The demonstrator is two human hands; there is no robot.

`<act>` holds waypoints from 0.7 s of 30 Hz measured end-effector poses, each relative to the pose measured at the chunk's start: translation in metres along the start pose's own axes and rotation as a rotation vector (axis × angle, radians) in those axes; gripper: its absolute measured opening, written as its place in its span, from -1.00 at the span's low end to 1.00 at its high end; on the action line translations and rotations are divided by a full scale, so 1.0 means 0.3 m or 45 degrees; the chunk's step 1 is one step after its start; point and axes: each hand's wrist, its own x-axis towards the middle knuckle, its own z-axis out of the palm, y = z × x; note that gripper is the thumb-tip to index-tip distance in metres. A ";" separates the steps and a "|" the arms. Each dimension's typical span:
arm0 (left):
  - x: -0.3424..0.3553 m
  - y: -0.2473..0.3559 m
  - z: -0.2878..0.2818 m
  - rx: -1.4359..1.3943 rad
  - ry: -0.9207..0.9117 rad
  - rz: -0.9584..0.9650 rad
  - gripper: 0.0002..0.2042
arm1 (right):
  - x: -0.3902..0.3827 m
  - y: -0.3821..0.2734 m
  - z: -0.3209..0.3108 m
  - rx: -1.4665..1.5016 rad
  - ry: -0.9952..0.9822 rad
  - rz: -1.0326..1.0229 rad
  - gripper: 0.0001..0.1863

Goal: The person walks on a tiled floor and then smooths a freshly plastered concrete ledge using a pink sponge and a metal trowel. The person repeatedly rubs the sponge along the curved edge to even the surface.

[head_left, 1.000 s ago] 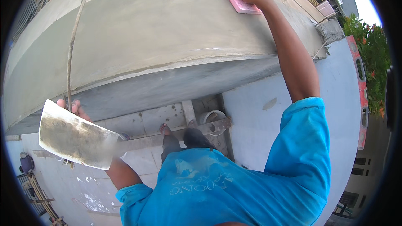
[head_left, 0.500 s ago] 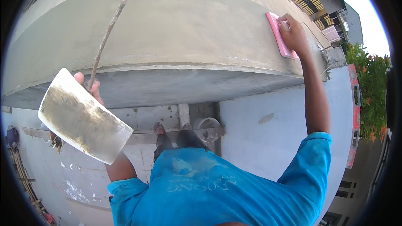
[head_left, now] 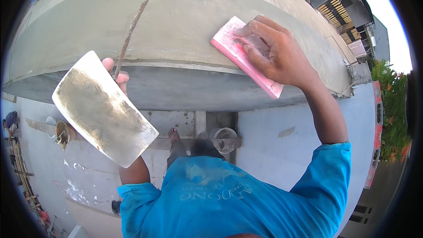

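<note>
A: Where's each hand right now?

B: The right hand [head_left: 275,57] is closed over a pink sponge float [head_left: 244,59], fingers spread across its back, pressing it flat on the wet grey plaster of the curved ledge [head_left: 185,26], close to the ledge's front edge. The left hand [head_left: 115,76] grips the handle behind a steel plastering trowel [head_left: 103,108]; only the fingertips show past the blade, which is held off the ledge, below its front edge.

A: What could go wrong?

B: My guess: the float overhangs the front edge a little, so pressing unevenly could round off or tear that crisp edge. The plaster looks damp, and a tilted float would gouge it

A: Anything else?

B: A bare rebar rod [head_left: 134,22] runs along the ledge top toward the left fingers; the trowel could knock it. The person stands barefoot [head_left: 174,134] on a narrow plank [head_left: 194,143] high above the ground, beside a bucket [head_left: 224,134], so overreaching risks a slip
</note>
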 end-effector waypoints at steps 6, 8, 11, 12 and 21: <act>0.053 -0.029 -0.027 -0.218 -0.247 -0.209 -0.13 | 0.120 0.414 -0.060 -0.512 0.206 0.463 -0.71; 0.064 -0.038 -0.033 -0.182 -0.354 -0.173 -0.09 | 0.318 0.370 0.003 -0.398 0.172 0.426 -0.69; 0.060 -0.036 -0.042 -0.240 -0.304 -0.177 -0.08 | 0.483 0.137 0.099 -0.271 0.168 0.167 -0.70; 0.063 -0.029 -0.050 -0.233 -0.286 -0.172 -0.08 | 0.479 0.097 0.120 -0.281 0.165 0.110 -0.70; 0.046 -0.014 -0.020 -0.119 -0.183 -0.183 -0.19 | -0.079 -0.039 -0.052 -0.028 -0.178 -0.089 -0.75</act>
